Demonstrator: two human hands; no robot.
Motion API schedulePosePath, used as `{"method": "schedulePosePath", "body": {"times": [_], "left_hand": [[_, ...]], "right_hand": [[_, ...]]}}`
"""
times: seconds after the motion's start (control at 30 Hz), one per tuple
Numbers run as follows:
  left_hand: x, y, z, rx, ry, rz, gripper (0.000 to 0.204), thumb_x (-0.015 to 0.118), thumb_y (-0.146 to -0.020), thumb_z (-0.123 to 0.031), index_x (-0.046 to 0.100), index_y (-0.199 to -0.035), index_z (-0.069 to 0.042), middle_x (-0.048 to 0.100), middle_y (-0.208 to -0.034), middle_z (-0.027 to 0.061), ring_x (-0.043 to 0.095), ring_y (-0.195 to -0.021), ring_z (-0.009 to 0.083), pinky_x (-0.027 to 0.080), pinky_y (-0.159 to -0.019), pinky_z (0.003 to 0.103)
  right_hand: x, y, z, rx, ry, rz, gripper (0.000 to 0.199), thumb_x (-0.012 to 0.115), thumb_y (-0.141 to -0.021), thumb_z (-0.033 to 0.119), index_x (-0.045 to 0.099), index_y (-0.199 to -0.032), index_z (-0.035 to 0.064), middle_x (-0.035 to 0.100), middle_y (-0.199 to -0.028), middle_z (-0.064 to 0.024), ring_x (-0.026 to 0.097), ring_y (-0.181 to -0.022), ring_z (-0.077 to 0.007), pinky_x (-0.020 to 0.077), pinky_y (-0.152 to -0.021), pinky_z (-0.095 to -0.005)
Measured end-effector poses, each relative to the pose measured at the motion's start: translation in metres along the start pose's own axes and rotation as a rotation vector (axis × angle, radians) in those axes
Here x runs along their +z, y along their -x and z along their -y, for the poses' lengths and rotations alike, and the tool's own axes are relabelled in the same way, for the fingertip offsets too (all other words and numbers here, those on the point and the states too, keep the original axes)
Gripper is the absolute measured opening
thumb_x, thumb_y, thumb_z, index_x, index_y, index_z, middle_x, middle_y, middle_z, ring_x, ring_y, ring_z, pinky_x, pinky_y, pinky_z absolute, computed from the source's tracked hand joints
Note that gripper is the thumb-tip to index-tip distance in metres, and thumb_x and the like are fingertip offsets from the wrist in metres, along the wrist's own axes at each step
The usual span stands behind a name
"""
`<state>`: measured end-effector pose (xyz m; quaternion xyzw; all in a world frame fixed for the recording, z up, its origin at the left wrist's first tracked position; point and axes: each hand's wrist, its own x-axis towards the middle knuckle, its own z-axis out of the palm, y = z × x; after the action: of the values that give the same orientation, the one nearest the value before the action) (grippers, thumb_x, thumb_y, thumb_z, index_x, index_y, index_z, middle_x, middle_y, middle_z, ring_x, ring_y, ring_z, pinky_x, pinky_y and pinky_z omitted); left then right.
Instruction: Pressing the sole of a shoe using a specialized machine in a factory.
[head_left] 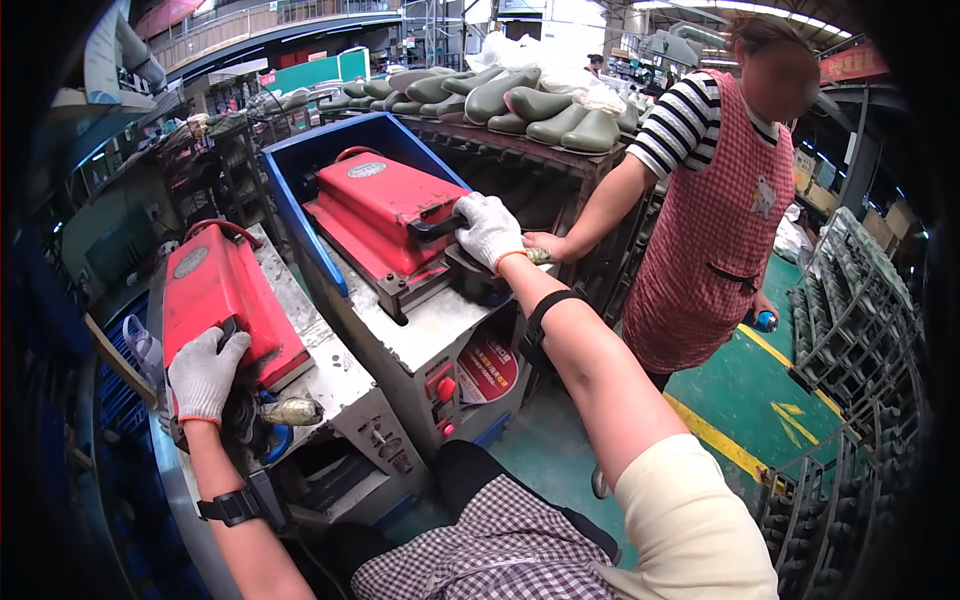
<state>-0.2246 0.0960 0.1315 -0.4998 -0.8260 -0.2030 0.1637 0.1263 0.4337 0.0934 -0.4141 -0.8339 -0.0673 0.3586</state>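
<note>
Two red press moulds sit on grey machine stations in front of me. My left hand, in a white glove, grips the black handle at the near edge of the left red mould. In its own white glove, my right hand is closed on the black handle of the right red mould, which sits inside a blue frame. Both lids look lowered. A dark strap circles each forearm.
A person in a striped shirt and red checked apron stands right of the machine, one hand on its edge by my right hand. Behind is a rack of green boots. Metal racks stand at right. Red buttons face me.
</note>
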Motion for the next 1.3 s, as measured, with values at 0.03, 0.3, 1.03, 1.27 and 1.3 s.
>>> {"method": "schedulePosePath", "body": {"times": [0.03,0.3,1.03,1.27,1.3], "left_hand": [[0.001,-0.001,-0.001,0.003,0.002,0.003,0.051,0.068,-0.091,-0.057,0.074,-0.090,-0.006,0.073,-0.090,0.0228,0.071,-0.090,0.0431,0.053,-0.078,0.053],[-0.008,0.010,0.012,-0.009,0.057,-0.016,0.046,0.066,-0.094,-0.054,0.075,-0.090,-0.009,0.072,-0.088,0.0215,0.071,-0.088,0.0421,0.052,-0.076,0.053],[0.005,0.004,0.009,0.005,0.032,-0.056,0.050,0.072,-0.088,-0.057,0.073,-0.082,-0.007,0.071,-0.081,0.0225,0.072,-0.081,0.0426,0.054,-0.072,0.053],[-0.002,0.001,-0.001,0.026,0.033,-0.022,0.051,0.066,-0.092,-0.057,0.071,-0.087,-0.007,0.072,-0.088,0.0238,0.071,-0.088,0.0442,0.052,-0.077,0.055],[-0.001,0.000,0.003,0.019,0.020,-0.016,0.051,0.065,-0.093,-0.057,0.072,-0.089,-0.007,0.072,-0.089,0.0239,0.070,-0.089,0.0447,0.052,-0.077,0.055]], "right_hand": [[-0.001,0.000,-0.001,0.005,-0.009,-0.002,0.027,0.073,-0.083,0.021,0.073,-0.109,0.0149,0.070,-0.118,-0.0103,0.064,-0.112,-0.0362,0.0533,-0.101,-0.0457],[0.011,-0.006,0.015,-0.039,-0.006,0.001,0.027,0.070,-0.083,0.022,0.072,-0.108,0.0139,0.071,-0.118,-0.0107,0.064,-0.113,-0.0377,0.0541,-0.098,-0.0476],[0.012,-0.004,-0.003,-0.065,-0.022,-0.072,0.024,0.071,-0.081,0.019,0.070,-0.105,0.0149,0.070,-0.111,-0.0113,0.065,-0.107,-0.0372,0.0549,-0.095,-0.0482],[0.008,0.000,-0.009,-0.046,-0.015,-0.066,0.023,0.072,-0.082,0.021,0.069,-0.103,0.0138,0.069,-0.111,-0.0106,0.064,-0.107,-0.0374,0.0545,-0.095,-0.0480],[0.008,-0.003,-0.006,-0.047,-0.021,-0.061,0.023,0.072,-0.082,0.021,0.070,-0.103,0.0139,0.069,-0.112,-0.0106,0.064,-0.108,-0.0372,0.0544,-0.096,-0.0476]]}}
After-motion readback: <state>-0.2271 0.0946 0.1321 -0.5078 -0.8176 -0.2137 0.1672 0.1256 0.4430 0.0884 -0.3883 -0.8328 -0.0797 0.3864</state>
